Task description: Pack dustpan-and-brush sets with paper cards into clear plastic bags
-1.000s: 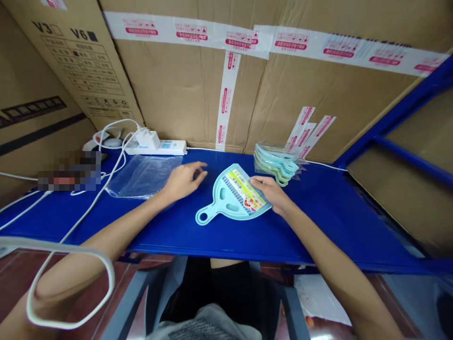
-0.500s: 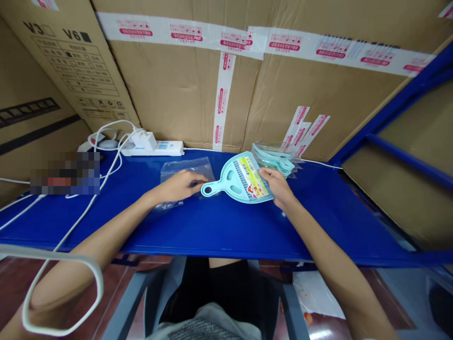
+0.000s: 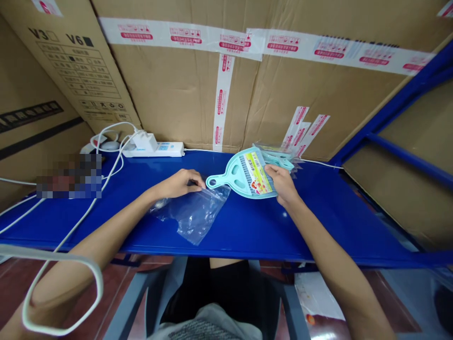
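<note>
My right hand (image 3: pixel 282 183) grips the wide edge of a light-blue dustpan (image 3: pixel 232 175), which has a small brush and a yellow-green printed label (image 3: pixel 260 175) on it. Its looped handle points left, toward my left hand (image 3: pixel 184 183). That hand pinches the upper edge of a clear plastic bag (image 3: pixel 200 215), which hangs down over the blue table just below the handle's end. Behind the dustpan, more light-blue pieces in clear wrapping (image 3: pixel 279 158) lie against the cardboard.
A white power strip (image 3: pixel 170 149) with plugs and tangled white cables (image 3: pixel 118 160) lies at the back left of the blue table (image 3: pixel 247 231). Tall cardboard boxes (image 3: pixel 177 89) wall off the rear. A blue metal frame (image 3: pixel 406 146) rises at the right.
The plastic bag has swung from behind my left hand to in front of it, now hanging toward me. The dustpan has shifted slightly right and away with my right hand.
</note>
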The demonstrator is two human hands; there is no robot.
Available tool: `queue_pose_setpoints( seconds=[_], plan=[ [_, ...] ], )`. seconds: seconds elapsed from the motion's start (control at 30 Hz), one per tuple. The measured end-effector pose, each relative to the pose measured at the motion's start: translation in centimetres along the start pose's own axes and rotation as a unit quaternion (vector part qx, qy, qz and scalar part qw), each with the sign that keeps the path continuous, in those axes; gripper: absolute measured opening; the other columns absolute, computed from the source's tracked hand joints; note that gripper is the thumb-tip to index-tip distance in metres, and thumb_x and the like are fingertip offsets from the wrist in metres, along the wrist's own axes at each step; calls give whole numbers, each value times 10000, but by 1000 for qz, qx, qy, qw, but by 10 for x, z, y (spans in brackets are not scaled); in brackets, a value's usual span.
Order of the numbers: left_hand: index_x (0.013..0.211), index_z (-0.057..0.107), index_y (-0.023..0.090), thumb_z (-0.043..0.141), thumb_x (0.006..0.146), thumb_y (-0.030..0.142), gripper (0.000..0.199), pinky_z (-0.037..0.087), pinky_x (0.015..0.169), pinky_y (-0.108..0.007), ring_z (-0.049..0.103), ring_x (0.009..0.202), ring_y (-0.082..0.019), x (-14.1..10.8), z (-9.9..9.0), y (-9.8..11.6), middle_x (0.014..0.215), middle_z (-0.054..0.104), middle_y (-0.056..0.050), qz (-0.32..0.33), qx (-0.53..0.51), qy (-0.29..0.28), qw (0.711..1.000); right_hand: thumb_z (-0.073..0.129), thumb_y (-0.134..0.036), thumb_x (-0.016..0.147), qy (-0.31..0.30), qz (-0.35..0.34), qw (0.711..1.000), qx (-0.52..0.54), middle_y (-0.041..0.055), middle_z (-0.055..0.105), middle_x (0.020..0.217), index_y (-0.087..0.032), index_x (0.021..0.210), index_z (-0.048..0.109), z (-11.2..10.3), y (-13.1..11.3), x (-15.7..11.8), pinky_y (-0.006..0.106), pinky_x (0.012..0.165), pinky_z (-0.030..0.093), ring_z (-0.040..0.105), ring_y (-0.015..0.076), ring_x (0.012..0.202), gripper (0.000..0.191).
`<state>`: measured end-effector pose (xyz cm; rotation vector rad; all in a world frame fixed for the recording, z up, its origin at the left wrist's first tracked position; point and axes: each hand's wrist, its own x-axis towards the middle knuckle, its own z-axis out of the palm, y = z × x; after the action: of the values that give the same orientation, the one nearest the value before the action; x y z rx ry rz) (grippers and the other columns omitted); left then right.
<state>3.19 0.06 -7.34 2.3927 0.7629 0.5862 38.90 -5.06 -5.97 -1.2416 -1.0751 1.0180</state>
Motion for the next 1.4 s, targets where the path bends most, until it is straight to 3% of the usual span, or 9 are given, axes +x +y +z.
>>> queue_pose_setpoints(
  seconds=[0.1,0.23,0.47,0.7,0.93,1.17,1.4],
  plan=[
    [1025,841,223,782,939,356,168,546,874,-323,713,950,-204,-1,0,15,1013,796,-77,24,-66,-24,997,874,-641,665,11,-20,999,-35,61,807,852,-208,857,758,-3,1,2,393,759,611,771,308,878,488],
    [989,852,232,845,903,364,157,548,882,-342,683,958,-206,-3,0,23,983,785,-81,44,-104,1,994,844,-662,671,6,-27,997,-79,57,791,830,-205,822,752,-3,4,2,349,682,556,738,276,813,489],
    [984,872,238,824,934,350,132,523,869,-359,669,934,-215,2,13,36,916,802,-95,104,-123,-8,987,886,-534,693,-52,43,996,-56,63,825,896,-202,885,805,5,-3,-8,315,651,554,737,236,771,392],
    [966,880,255,805,936,454,215,514,912,-425,722,869,-229,2,26,47,927,807,-102,84,-131,-19,988,845,-379,804,-114,126,985,-32,58,819,804,-201,845,810,20,1,-21,287,579,556,734,212,668,186],
    [981,880,260,789,948,471,232,497,940,-433,705,900,-229,1,25,47,957,789,-99,102,-111,22,988,851,-437,776,-126,120,983,-50,48,806,788,-194,836,792,24,8,-24,266,575,533,720,201,671,257],
    [996,865,252,774,965,454,223,474,956,-428,710,932,-234,3,34,54,964,801,-93,128,-96,31,987,868,-550,746,-212,119,968,-55,35,776,771,-181,868,785,37,10,-40,272,628,522,693,189,696,397],
    [1095,829,249,781,942,516,311,473,962,-421,676,965,-244,4,38,56,1008,797,-87,125,-36,43,991,901,-605,731,-294,164,942,-12,2,750,803,-194,905,744,49,12,-60,250,646,479,656,155,714,473]
  ],
)
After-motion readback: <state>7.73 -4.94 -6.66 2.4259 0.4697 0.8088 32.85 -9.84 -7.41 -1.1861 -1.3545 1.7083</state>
